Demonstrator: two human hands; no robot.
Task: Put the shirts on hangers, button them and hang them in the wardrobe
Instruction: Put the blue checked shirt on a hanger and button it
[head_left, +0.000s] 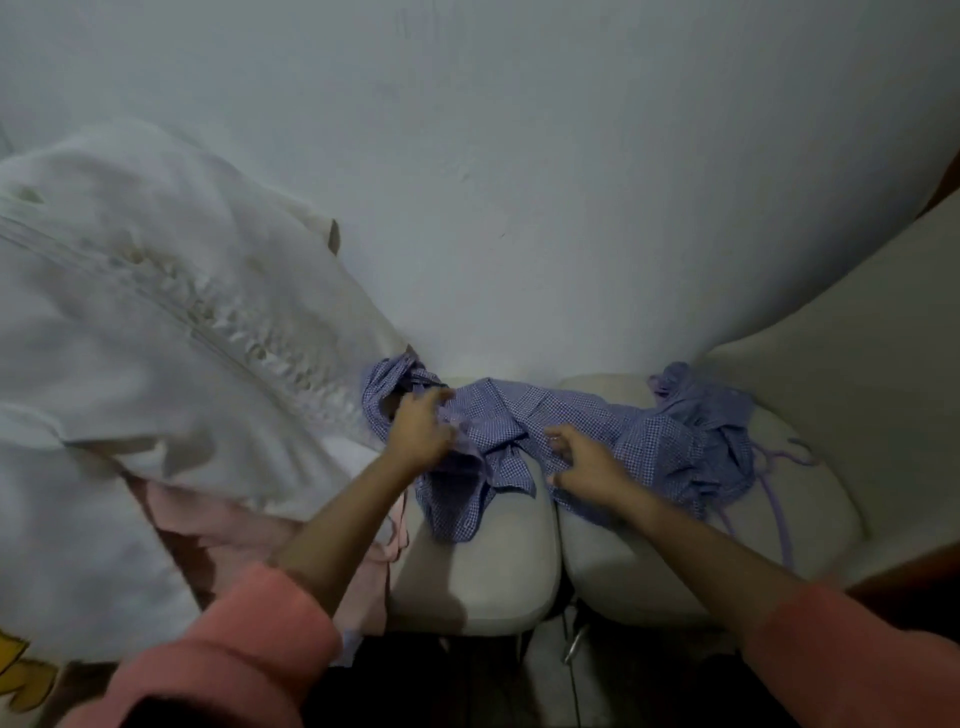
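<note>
A blue-and-white checked shirt lies crumpled across two pale seat cushions, against a white wall. My left hand grips a fold of the shirt near its left end. With fingers spread and relaxed, my right hand rests on the shirt's middle. A lilac hanger lies at the shirt's right end, partly under the cloth; its hook shows near the right cushion's edge.
A large white garment is heaped at the left, with a pink garment under its lower edge. A cream cushion or armrest rises at the right. Dark floor and a metal leg show below the seats.
</note>
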